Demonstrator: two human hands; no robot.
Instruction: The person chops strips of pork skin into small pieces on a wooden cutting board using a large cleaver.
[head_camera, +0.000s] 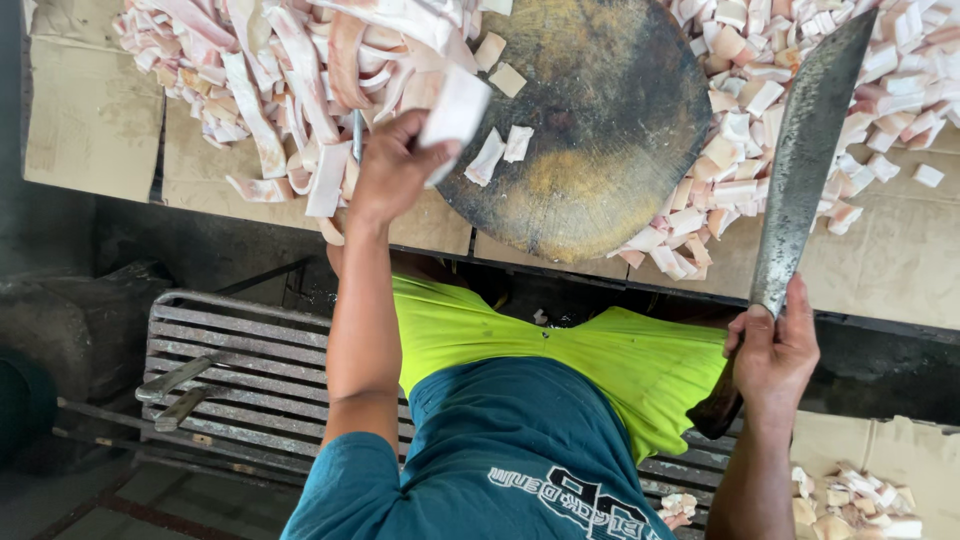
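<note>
Surface: cardboard (90, 110) sheets cover the bench; a dark round block (600, 130) sits on them, with a metal grate (240, 370) on the floor below.
Left fingers: left hand (392, 170) is closed on one pale strip (455, 108), pinched at its near end.
Strip axis: it runs up and right from the fingers, its far end over the block's left edge.
Strip's place: above the block rim, between the uncut pile (290, 70) on the left and the bare middle of the block.
Right fingers: right hand (775, 355) is wrapped round the handle of a cleaver (805, 150).
Blade axis: long blade points up and away, over the block's right side, well apart from the strip.
Nearer hand: the left, already on the strip.
Beyond: cut pieces (760, 100) heaped right of the block; a few small ones (500, 150) lie on it.
</note>
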